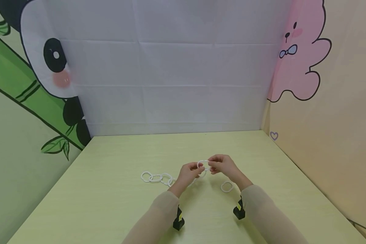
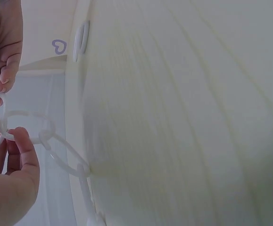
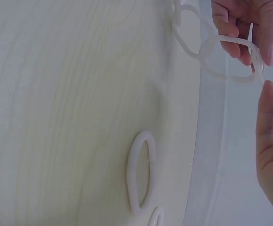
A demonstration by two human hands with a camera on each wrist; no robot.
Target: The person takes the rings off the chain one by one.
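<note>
Fingers on a ring, as I see them from my remote post; clock positions are read about the held ring in the head view. The left hand [image 1: 187,174], at 8 o'clock, and the right hand [image 1: 225,166], at 3 o'clock, each have thumb and fingers clamped on the held ring [image 1: 203,161], raised off the table [image 1: 116,203]. I judge that gripping both sides steadies it against the pull of the chain [image 1: 161,177], which appears to hang from it and lies toward half past 8. Past 4 o'clock rests the first loose ring [image 1: 227,192], probably placed for easy reach; the second loose ring [image 3: 155,215] is cut off by the lower border of the right-wrist view. At each wrist sits a black device [image 1: 179,223]. Count: hands, two; held ring, one; loose rings, two; black devices, two; chain links beyond the left hand, at least four, the total being hidden from me.
</note>
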